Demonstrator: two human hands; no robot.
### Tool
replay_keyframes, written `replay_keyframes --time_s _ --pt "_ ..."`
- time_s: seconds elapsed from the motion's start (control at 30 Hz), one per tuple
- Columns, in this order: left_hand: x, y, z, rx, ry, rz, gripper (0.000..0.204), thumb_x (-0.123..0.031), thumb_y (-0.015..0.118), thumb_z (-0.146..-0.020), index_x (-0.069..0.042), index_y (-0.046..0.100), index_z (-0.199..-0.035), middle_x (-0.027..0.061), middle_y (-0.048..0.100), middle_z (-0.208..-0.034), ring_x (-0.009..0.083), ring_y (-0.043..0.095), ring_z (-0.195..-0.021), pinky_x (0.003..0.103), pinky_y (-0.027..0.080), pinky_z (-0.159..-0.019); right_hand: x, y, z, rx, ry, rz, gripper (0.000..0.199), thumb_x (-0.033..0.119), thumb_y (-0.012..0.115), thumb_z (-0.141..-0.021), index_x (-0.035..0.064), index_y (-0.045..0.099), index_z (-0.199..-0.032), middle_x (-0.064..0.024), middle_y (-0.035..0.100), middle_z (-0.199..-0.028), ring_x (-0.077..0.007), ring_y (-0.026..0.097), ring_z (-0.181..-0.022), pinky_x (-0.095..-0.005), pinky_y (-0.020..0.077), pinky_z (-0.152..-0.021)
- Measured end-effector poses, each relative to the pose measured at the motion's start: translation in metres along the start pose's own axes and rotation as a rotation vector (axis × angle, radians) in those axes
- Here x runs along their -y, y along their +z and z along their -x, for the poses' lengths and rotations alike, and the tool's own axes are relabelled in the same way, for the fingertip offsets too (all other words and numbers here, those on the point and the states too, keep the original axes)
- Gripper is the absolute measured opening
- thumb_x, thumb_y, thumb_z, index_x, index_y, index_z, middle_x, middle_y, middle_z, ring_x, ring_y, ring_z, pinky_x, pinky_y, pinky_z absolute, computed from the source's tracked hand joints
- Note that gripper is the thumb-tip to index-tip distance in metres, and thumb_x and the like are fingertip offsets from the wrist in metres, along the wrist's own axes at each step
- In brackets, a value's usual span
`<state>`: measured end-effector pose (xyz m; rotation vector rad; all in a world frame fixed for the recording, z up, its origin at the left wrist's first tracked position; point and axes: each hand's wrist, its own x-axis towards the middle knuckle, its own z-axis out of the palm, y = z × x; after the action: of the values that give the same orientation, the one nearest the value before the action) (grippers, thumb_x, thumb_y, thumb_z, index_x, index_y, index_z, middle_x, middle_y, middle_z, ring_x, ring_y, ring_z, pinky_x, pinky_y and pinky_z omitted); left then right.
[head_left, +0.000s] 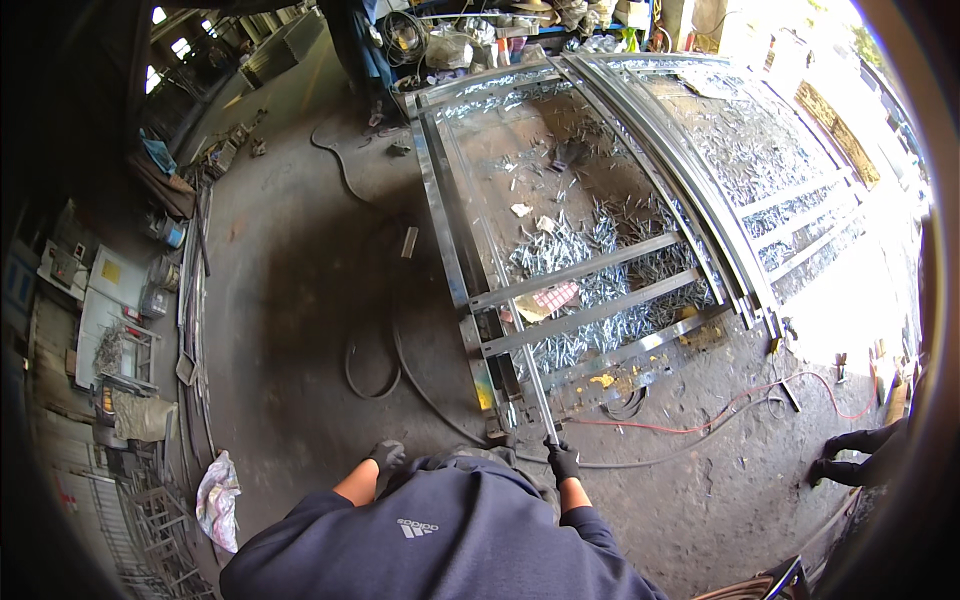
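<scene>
My right hand (563,460), in a dark glove, is closed around the near end of a long thin metal bar (537,385). The bar slopes up and away along the left side of a large steel frame (447,235). Off to the left, my left hand (388,455) wears a grey glove and hangs beside my body above the floor. Nothing shows in it, and its small fingers look loosely apart. Inside the frame lie heaps of shiny metal pieces (590,262), with crossbars (590,312) running over them.
Long metal rails (690,175) lie across the frame's middle. A dark hose (410,375) and a red hose (655,427) trail over the floor. Another person's dark-clad legs (860,440) stand at right. A cluttered shelf (470,45) is behind; racks and a patterned sack (218,500) line the left.
</scene>
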<state>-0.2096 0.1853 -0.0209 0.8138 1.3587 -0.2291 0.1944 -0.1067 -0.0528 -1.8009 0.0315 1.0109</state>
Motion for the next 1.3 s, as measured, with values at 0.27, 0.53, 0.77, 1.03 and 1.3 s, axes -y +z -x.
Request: replay_keyframes --time_s 0.27,0.53,0.77,1.03,1.3 --pt "0.001 -0.008 0.017 -0.08 0.042 -0.186 0.017 -0.03 0.053 -0.096 -0.013 0.055 -0.093 0.0022 0.06 -0.085 0.0144 0.054 -0.064 0.03 0.042 -0.052 -0.002 -0.003 0.0 -0.059 0.017 -0.011 0.035 0.035 0.07 -0.09 0.0008 0.076 -0.095 0.0055 0.061 -0.069 -0.0059 0.046 -0.061 -0.0259 0.0358 -0.055" --pt "0.003 0.005 0.029 -0.111 -0.016 -0.056 0.011 -0.023 0.055 -0.094 -0.017 0.057 -0.086 0.0015 0.061 -0.081 0.0135 0.052 -0.06 0.03 0.041 -0.05 -0.017 0.0 -0.007 -0.034 0.129 0.022 0.04 0.036 0.071 -0.088 0.0003 0.073 -0.105 -0.0025 0.069 -0.081 -0.0106 0.056 -0.073 -0.0302 0.0457 -0.068" --pt "0.006 0.008 0.017 0.034 -0.017 -0.195 0.013 -0.024 0.054 -0.094 -0.016 0.056 -0.083 0.0001 0.058 -0.073 0.0139 0.054 -0.061 0.031 0.041 -0.049 -0.021 0.0 -0.005 -0.048 0.063 -0.048 0.037 0.034 0.074 -0.086 0.0013 0.074 -0.105 0.0005 0.064 -0.074 -0.009 0.05 -0.066 -0.0279 0.0409 -0.06" --pt "0.0 0.018 0.016 0.013 0.027 -0.104 0.016 -0.026 0.055 -0.094 -0.018 0.053 -0.08 -0.0004 0.054 -0.073 0.0103 0.045 -0.057 0.027 0.033 -0.047 0.001 -0.002 0.006 0.021 0.171 -0.172 0.026 0.033 0.072 -0.087 0.0106 0.075 -0.1 0.008 0.042 -0.054 -0.0064 0.032 -0.044 -0.0283 0.0217 -0.043" --pt "-0.008 0.021 0.014 -0.03 0.104 -0.321 0.022 -0.035 0.056 -0.094 -0.015 0.056 -0.085 0.0007 0.057 -0.076 0.0116 0.047 -0.058 0.029 0.036 -0.048 0.009 -0.004 0.008 0.044 0.116 -0.15 0.021 0.032 0.072 -0.087 0.0115 0.073 -0.091 0.0074 0.042 -0.052 -0.0065 0.033 -0.04 -0.028 0.022 -0.04"
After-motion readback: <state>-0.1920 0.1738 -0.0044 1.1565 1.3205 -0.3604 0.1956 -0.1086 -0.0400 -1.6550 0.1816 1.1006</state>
